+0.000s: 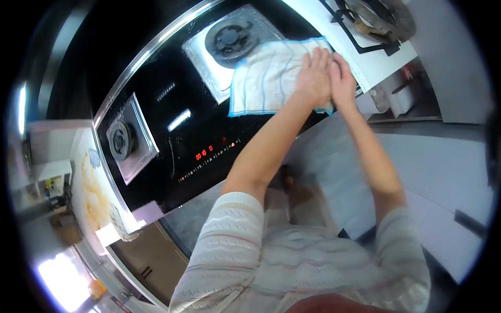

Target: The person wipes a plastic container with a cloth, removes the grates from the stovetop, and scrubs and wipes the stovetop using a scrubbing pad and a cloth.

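A white cloth [266, 78] with blue stripes and a blue edge lies spread over the right part of the black glass stove top [172, 125], partly over the metal plate of one burner [229, 39]. My left hand [314, 78] rests flat on the cloth's right part, fingers stretched out. Beside it, touching it, my right hand [342, 83] lies at the cloth's right edge, its fingers extended. The cloth under both hands is partly hidden.
A second burner [121, 141] sits at the stove's left end. Red digits [204, 153] glow near the front edge. At the upper right, a black pan support [360, 44] and a metal piece stand on the white counter [402, 65]. Below is an open compartment [412, 99].
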{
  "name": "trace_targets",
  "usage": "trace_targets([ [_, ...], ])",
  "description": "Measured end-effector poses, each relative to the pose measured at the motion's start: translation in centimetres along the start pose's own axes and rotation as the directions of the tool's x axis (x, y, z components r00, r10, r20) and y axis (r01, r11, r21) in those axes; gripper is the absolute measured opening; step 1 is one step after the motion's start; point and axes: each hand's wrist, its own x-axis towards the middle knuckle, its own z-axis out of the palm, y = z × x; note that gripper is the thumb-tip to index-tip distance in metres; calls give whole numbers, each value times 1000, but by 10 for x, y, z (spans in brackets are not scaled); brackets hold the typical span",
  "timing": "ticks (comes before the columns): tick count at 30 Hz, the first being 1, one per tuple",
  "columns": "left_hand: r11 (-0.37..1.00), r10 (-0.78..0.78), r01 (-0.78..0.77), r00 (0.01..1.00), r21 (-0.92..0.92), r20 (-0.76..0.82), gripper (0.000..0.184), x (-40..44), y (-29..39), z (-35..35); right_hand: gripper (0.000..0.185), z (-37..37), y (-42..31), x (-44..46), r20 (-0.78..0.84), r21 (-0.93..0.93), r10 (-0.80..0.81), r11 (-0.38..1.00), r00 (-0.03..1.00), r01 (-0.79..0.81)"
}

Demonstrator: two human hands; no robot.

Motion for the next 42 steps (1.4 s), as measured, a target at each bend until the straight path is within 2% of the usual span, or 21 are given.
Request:
trace_targets([
  [1,999,-21,21,1000,32,3,58,0,6,-3,43,3,22,11,11,69,0,998,1000,0],
  [2,999,17,-16,999,-32,38,58,-11,14,-13,43,-1,11,17,102,73,67,995,993,-74],
  [4,963,92,-111,992,-244,-85,58,-39,34,-5,44,-10,-32,8,269,-11,-136,989,953,145],
  [5,933,84,-58,995,-355,57,57,-59,39,-16,48,-6,-47,0,419,-2,-221,970,881,244],
  [6,891,96,5,975,-455,198,56,-83,43,-29,53,4,-51,-11,604,51,-179,981,777,186],
  [8,890,102,-89,995,-447,6,56,-140,37,-41,55,24,-44,-31,765,-96,-325,797,556,597],
  [10,917,102,-88,995,-390,14,54,-196,18,-77,51,36,-46,-44,736,-146,-430,654,523,742],
  [12,897,-120,109,993,-429,0,50,-258,2,-87,48,50,-52,-50,736,-126,-493,573,464,810],
  [14,856,-358,297,931,-423,-71,40,-299,-7,-102,45,68,-62,-44,754,-40,-529,555,389,831],
  [15,837,-428,355,899,-417,-94,37,-312,-7,-107,37,81,-74,-44,685,25,-641,495,346,869],
  [16,814,-493,411,862,-411,-115,34,-323,-6,-110,34,98,-81,-47,673,61,-662,495,330,867],
  [18,780,-566,470,812,-413,-143,30,-330,-1,-116,27,127,-89,-55,643,126,-698,502,315,856],
  [21,755,-597,489,787,-438,-151,28,-329,3,-123,14,152,-90,-56,530,109,-749,525,398,844],
  [24,755,-602,491,782,-434,-164,28,-329,-6,-126,13,149,-83,-49,520,149,-760,530,389,835],
  [27,746,-636,513,738,-425,-225,26,-342,-23,-135,17,117,-53,-12,488,57,-758,522,433,851],
  [30,692,-716,583,629,-427,-302,23,-367,-40,-136,20,109,-69,-10,598,-17,-666,545,446,838],
  [33,661,-749,654,554,-367,-362,24,-386,-54,-143,19,147,-89,-57,564,147,-760,476,322,867],
  [36,630,-759,733,513,-256,-400,22,-402,-77,-151,15,145,-101,-51,668,173,-671,561,322,809],
  [38,572,-782,789,441,-226,-440,22,-418,-94,-150,14,123,-69,-17,542,120,-709,597,451,793],
  [40,512,-791,836,370,-197,-488,23,-438,-104,-145,16,91,-27,27,513,-4,-682,606,521,796],
  [42,451,-792,877,307,-167,-527,24,-453,-108,-136,15,62,-27,55,581,-79,-609,619,540,782],
])
